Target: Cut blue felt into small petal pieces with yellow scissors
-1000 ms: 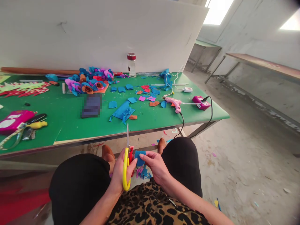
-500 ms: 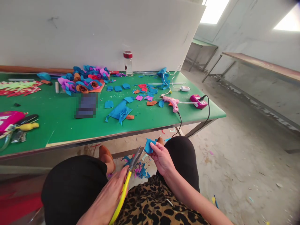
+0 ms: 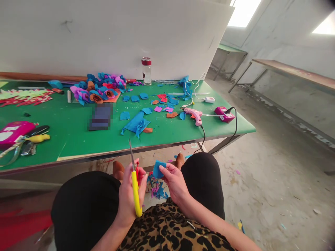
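Observation:
My left hand [image 3: 128, 193] grips yellow-handled scissors [image 3: 134, 183] above my lap, blades closed and pointing up toward the table edge. My right hand [image 3: 174, 181] pinches a small blue felt piece [image 3: 158, 169] just right of the scissors, a little apart from the blades. Both hands hover between my knees over a heap of blue and pink felt scraps [image 3: 157, 190] on the floor.
A green table [image 3: 78, 139] stands in front with felt flowers [image 3: 98, 90], blue felt pieces [image 3: 136, 125], a pink glue gun [image 3: 193, 115] with its cord hanging over the edge, a glass jar [image 3: 146, 71] and a pink case [image 3: 13, 130]. Bare concrete floor lies to the right.
The scissors swung from tilted and open to upright and closed. My right hand brought the blue felt piece down and left, closer to the scissors.

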Demonstrator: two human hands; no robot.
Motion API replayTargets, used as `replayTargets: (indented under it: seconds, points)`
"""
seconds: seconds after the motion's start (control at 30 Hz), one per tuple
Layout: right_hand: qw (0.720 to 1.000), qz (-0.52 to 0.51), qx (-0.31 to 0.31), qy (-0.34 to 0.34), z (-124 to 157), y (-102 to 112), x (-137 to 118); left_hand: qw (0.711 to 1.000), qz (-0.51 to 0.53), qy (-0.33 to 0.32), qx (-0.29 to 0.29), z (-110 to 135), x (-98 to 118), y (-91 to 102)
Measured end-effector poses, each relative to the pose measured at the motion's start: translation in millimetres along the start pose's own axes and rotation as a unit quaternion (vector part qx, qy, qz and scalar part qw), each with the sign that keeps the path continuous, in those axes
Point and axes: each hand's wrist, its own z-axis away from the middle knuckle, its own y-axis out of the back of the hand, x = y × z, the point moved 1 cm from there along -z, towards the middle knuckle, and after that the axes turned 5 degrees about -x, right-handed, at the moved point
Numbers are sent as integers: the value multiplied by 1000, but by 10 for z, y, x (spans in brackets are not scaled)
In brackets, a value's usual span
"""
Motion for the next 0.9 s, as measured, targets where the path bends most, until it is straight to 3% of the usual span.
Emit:
replayTargets:
  seconds: [0.4,0.9]
  points:
    - [985,157,-77,16,28,76,105,995,-29,-6,-91,-173,-123,69]
    - [985,149,-85,-3,37,79,137,998,-10,23,-51,-165,-190,-65]
